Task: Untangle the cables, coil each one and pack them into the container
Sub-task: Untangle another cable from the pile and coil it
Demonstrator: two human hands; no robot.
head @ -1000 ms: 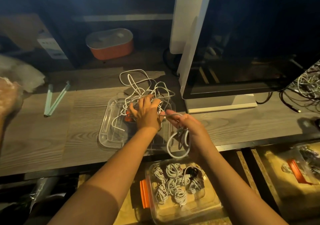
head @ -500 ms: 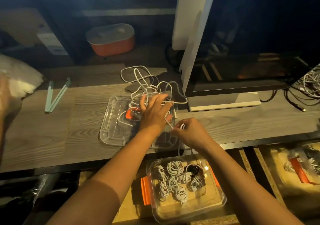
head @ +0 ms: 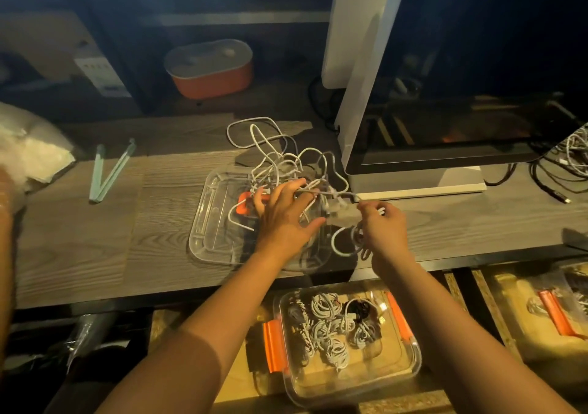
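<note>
A tangle of white cables (head: pixel 280 156) lies over a clear plastic lid (head: pixel 206 232) with an orange clip on the wooden desk. My left hand (head: pixel 283 213) rests on the tangle with fingers spread. My right hand (head: pixel 383 222) pinches a white cable whose loops (head: pixel 346 241) hang under it, and a strand runs taut from it to the tangle. Below the desk edge, a clear container (head: pixel 407 378) with orange clips holds several coiled cables (head: pixel 327 331).
A white-framed monitor (head: pixel 445 121) stands at the right of the desk, more cables (head: pixel 569 159) beside it. An orange box (head: pixel 210 70) sits at the back, green sticks (head: pixel 108 171) and a plastic bag (head: pixel 28 156) at left. A second container (head: pixel 547 312) is at lower right.
My right hand has moved right and pulled the cable taut out of the tangle, with loops now hanging beneath it. My left hand has spread flatter over the tangle.
</note>
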